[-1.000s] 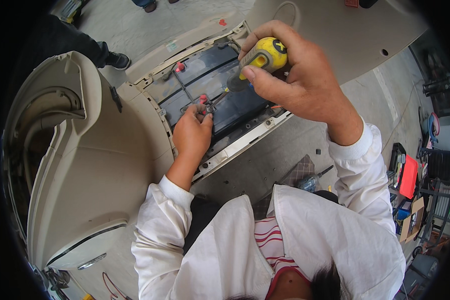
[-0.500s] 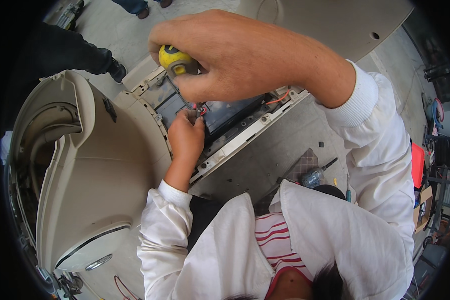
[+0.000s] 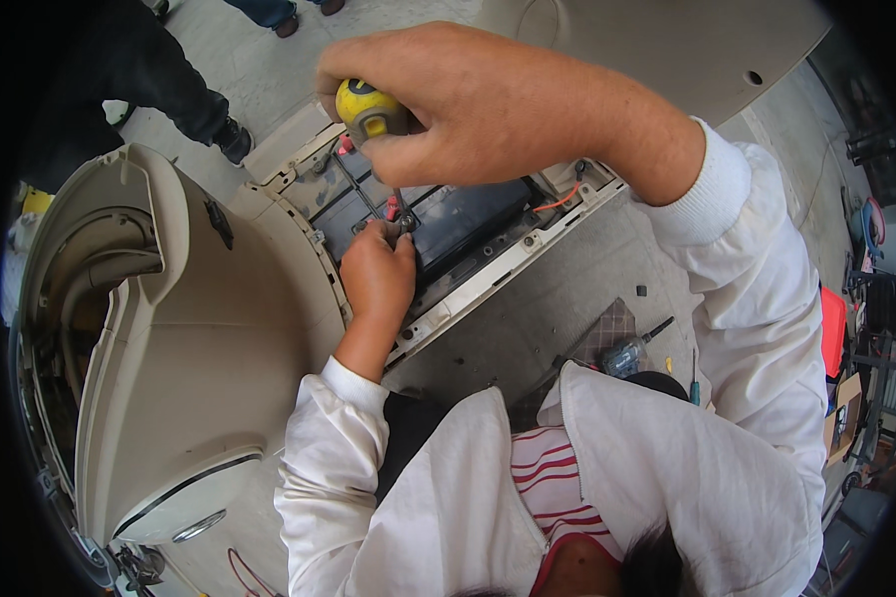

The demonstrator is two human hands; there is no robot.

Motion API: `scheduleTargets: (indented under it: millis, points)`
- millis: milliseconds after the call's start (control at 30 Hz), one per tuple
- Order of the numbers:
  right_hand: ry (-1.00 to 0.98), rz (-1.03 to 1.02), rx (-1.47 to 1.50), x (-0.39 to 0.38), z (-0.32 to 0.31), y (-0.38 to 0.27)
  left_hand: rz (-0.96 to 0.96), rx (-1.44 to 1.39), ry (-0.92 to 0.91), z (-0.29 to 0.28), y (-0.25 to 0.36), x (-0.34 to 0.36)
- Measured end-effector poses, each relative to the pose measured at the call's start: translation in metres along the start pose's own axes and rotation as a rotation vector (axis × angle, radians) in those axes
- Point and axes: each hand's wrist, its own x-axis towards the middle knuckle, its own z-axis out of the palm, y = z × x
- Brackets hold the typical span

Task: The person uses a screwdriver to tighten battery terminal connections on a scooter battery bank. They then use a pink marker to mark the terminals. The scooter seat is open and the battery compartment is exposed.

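Note:
My right hand (image 3: 438,109) is closed round a yellow and grey screwdriver handle (image 3: 373,104), held above a vehicle's open battery compartment. Its shaft (image 3: 397,199) points down to a metal terminal fitting (image 3: 406,223) beside a red cap (image 3: 391,207). My left hand (image 3: 378,274) pinches at that fitting, fingertips partly hiding it. Under both hands lie dark batteries (image 3: 468,224) with cables; another red cap (image 3: 345,144) shows farther back, and an orange wire (image 3: 558,204) runs at the right end of the frame (image 3: 528,242).
Beige body panels stand left (image 3: 199,348) and at upper right (image 3: 657,35). On the floor (image 3: 508,318) lie a power tool (image 3: 622,358), a checked mat (image 3: 612,320) and small parts. Another person's dark-trousered leg (image 3: 169,90) is upper left, more feet (image 3: 287,25) at top. Clutter with a red case (image 3: 831,328) is at right.
My right hand has swung left and turned over the screwdriver since a second ago, then shifted slightly right. My left hand stays at the fitting with only a small shift.

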Motion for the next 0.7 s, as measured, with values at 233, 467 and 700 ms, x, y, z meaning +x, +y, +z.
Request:
scheduleTargets:
  millis: [233,467,700]
  points:
    - [-0.109,-0.038,0.023,0.008,-0.007,0.006,0.105,0.106,0.035,0.0,-0.002,-0.002]
    - [-0.124,0.13,-0.088,0.02,-0.008,0.007,0.157,0.206,0.008,-0.003,0.0,-0.004]
    - [-0.126,0.037,-0.323,0.035,-0.004,-0.002,0.386,0.223,-0.045,-0.006,-0.004,-0.009]
